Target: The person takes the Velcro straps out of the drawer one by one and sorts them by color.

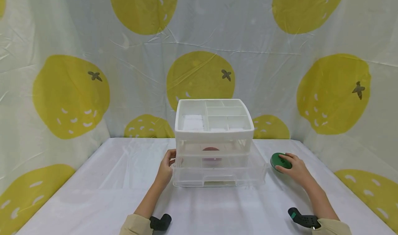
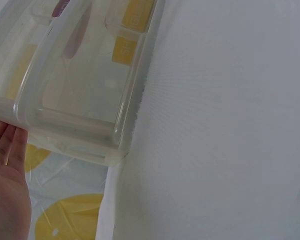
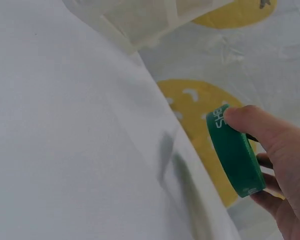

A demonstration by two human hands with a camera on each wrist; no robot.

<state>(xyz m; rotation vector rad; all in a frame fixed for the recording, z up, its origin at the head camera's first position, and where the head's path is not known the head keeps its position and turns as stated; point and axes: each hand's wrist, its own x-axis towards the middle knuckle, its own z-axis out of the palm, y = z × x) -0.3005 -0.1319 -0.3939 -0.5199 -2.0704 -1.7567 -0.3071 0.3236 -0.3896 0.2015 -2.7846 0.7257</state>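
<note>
In the head view I'm seeing my right hand [image 1: 296, 168] pinching the green disc [image 1: 278, 161] at its edge, thumb and fingers pressing from opposite sides; the disc is sitting at the fingertips, toward ten o'clock of the palm. White lettering [image 3: 218, 117] is showing on its edge beside the thumb. From the drawer unit [image 1: 214, 135], the disc is lying at about four o'clock. My left hand [image 1: 166, 167] is touching the unit at eight o'clock, its fingers extending fairly straight. A reddish round thing [image 1: 211, 149] is showing through the clear front.
</note>
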